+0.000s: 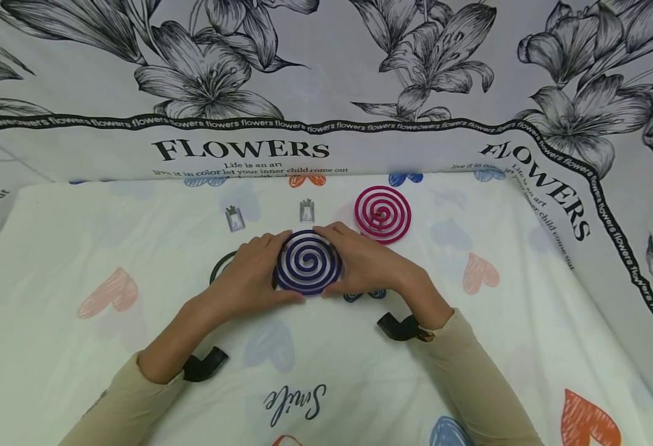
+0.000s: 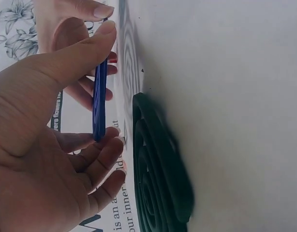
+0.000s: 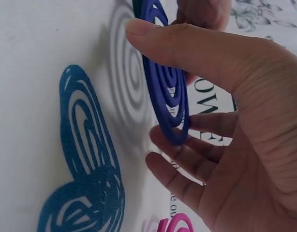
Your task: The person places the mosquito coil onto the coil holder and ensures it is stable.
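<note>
Both hands hold a blue mosquito coil (image 1: 310, 260) by its opposite edges, above the cloth. My left hand (image 1: 251, 272) grips its left rim between thumb and fingers; my right hand (image 1: 368, 263) does likewise on the right. In the left wrist view the blue coil (image 2: 100, 101) appears almost edge-on. A green mosquito coil (image 2: 180, 203) lies on the cloth beside the left hand, mostly hidden behind it in the head view. Beyond the right hand lies a pink mosquito coil (image 1: 383, 215), flat on the cloth.
Two small metal coil stands (image 1: 235, 218) (image 1: 306, 210) lie behind the hands, near the far edge. The white cloth (image 1: 349, 371) carries printed hearts and the word "Smile". A flower-print sheet (image 1: 337, 74) spreads beyond it.
</note>
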Action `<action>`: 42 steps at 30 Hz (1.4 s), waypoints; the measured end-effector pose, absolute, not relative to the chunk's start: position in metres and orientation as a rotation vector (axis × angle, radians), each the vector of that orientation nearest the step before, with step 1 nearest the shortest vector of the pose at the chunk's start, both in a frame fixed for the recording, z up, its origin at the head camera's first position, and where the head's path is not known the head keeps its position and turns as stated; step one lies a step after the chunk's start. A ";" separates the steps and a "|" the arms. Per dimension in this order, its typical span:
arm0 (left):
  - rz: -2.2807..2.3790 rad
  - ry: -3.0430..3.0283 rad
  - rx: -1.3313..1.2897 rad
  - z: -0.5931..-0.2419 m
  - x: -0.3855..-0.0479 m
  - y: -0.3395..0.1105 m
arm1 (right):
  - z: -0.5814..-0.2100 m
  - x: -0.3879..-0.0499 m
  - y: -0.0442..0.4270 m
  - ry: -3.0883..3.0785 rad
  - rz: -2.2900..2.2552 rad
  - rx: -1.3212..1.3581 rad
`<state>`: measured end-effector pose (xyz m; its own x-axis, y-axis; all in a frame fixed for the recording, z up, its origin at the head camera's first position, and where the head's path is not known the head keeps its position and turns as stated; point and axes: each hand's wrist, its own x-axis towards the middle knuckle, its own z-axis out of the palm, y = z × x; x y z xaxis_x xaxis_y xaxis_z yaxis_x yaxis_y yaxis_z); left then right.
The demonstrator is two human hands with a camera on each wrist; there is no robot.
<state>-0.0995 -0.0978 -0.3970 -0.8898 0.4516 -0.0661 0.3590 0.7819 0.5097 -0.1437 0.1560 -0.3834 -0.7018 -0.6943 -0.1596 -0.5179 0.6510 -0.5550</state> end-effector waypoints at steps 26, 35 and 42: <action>0.938 2.622 0.439 -0.345 -0.128 -0.108 | -0.358 -0.170 0.138 2.495 -0.846 -0.784; 1.128 2.597 0.368 -0.343 -0.150 -0.104 | -0.345 -0.182 0.144 2.508 -0.888 -0.705; 1.252 2.587 0.418 -0.343 -0.160 -0.100 | -0.335 -0.194 0.148 2.486 -0.947 -0.707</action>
<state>-0.1604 -0.0999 -0.3428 -0.9310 0.3544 -0.0869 0.1516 0.5924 0.7912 -0.1941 0.1479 -0.3346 -0.7982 -0.5773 -0.1722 -0.3163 0.6449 -0.6958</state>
